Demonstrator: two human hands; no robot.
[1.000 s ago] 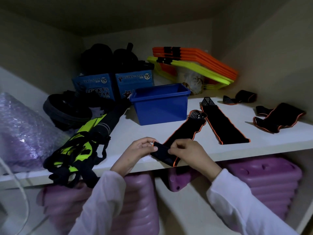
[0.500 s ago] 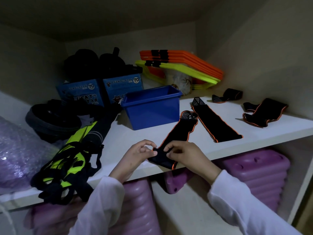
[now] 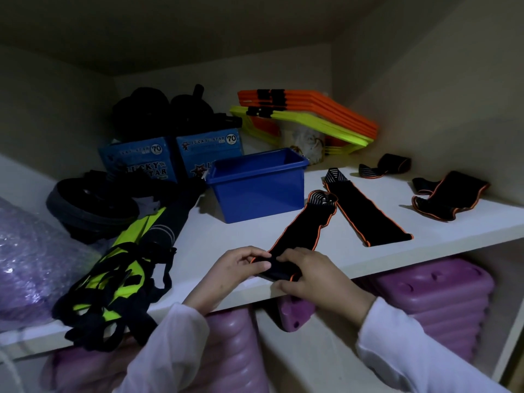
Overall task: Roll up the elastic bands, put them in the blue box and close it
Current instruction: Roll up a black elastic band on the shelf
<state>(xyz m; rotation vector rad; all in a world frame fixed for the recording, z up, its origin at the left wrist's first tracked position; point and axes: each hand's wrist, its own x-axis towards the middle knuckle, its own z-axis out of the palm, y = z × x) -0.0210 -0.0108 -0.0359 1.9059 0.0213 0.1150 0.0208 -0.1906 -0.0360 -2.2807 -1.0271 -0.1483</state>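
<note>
Both hands are working the near end of one black elastic band (image 3: 300, 228) with orange edging, which lies stretched out on the white shelf (image 3: 226, 239) and runs away toward the blue box (image 3: 256, 184). The left hand (image 3: 231, 266) pinches the left side of the small roll started at the shelf's front edge, fingers curled over it; the right hand (image 3: 309, 275) grips the right side, fingers over the top and thumb below. The roll itself is mostly hidden under the fingers.

To do this step well, I would keep the two hands level so the orange edges stack on each other, otherwise the roll will cone out to one side. Light tension back toward the body should keep the turns tight, since stretchy fabric tends to spring loose. Rolling forward along the shelf, not in the air, ought to help keep it even.

A second flat band (image 3: 365, 214) lies just right of the first, and two crumpled ones, a folded band (image 3: 450, 197) and a small band (image 3: 388, 165), sit farther right. The box stands open behind; I see no lid for it here
</note>
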